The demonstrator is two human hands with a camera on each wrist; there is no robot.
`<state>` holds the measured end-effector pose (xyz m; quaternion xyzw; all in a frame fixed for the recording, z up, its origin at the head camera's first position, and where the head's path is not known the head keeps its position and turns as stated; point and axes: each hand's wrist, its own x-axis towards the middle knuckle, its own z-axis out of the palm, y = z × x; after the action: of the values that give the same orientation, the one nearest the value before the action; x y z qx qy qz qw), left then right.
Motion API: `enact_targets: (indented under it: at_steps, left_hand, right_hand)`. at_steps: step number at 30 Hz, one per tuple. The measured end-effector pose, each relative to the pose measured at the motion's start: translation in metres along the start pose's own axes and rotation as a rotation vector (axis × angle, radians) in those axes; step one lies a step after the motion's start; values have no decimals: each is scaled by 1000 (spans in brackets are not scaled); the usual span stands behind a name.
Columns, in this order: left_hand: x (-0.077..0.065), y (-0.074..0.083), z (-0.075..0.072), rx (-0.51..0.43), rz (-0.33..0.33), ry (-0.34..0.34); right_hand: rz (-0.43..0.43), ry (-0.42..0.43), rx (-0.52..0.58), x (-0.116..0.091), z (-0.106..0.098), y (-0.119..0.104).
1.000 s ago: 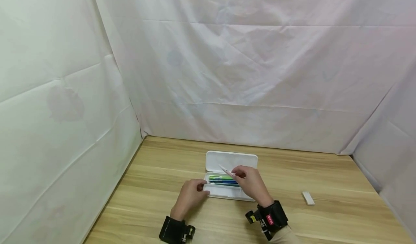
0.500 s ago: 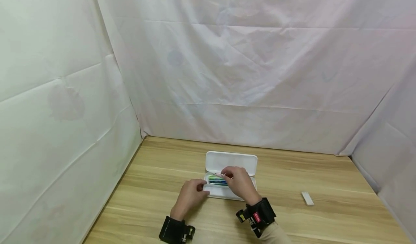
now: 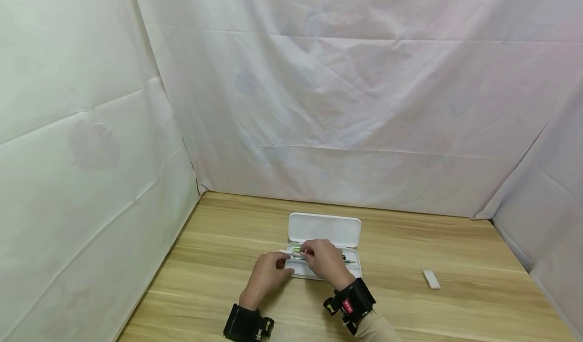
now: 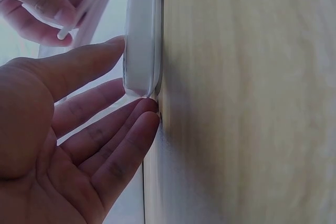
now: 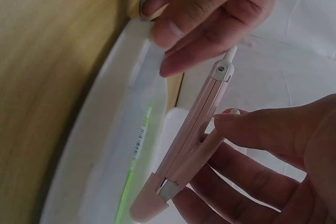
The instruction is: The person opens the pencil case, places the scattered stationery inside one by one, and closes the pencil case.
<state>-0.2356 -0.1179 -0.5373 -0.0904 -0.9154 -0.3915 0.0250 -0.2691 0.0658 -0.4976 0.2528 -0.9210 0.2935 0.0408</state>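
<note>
A white pencil case (image 3: 357, 271) lies on the table with its lid raised. At its left end, my left hand (image 3: 267, 273) holds the case, thumb on the rim and fingertips against the end wall (image 4: 139, 35). My right hand (image 3: 325, 261) is above the case, pinching a pink drawing compass (image 5: 184, 135) between thumb and fingers. In the right wrist view the compass has a pale hinge with a screw, and its legs are nearly together. Inside the case lies a green pen (image 5: 137, 153) with a barcode; my right hand hides much of the other contents.
A small white block (image 3: 430, 279), perhaps an eraser, lies to the right on the wooden table (image 3: 455, 246). The open lid (image 3: 324, 229) stands behind the case. White cloth (image 3: 319, 104) hangs at the back and both sides.
My right hand has moved left with the compass, from over the case's middle toward its left end. My left hand stays at the left end.
</note>
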Motion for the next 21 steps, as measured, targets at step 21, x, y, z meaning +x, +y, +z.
enact_targets:
  at_steps: [21]
  left_hand:
    - [-1,1,0,-15,-12,-3]
  right_hand:
    - [0,-37,-79,-11,0,11]
